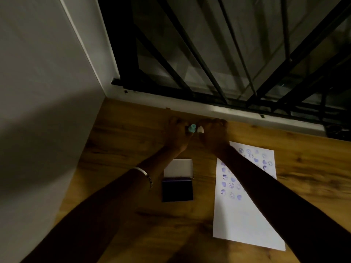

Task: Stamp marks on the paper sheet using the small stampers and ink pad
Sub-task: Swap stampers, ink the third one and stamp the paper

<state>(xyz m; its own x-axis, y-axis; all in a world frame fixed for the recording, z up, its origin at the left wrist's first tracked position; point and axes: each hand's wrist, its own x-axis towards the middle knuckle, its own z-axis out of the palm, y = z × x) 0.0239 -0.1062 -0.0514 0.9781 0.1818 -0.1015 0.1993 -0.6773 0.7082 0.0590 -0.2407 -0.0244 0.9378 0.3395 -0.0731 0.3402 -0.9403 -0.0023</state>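
Observation:
Both my arms reach to the far edge of the wooden table. My left hand is closed around a small teal stamper. Right beside it, my right hand grips a small white stamper. The two stampers almost touch between the hands. An ink pad lies open nearer to me, its white lid folded back. To its right lies the white paper sheet, whose upper half carries several purple stamped marks; my right forearm crosses it.
A grey wall borders the table on the left. Behind the table runs a white sill under a dark window with black bars. A bracelet sits on my left wrist.

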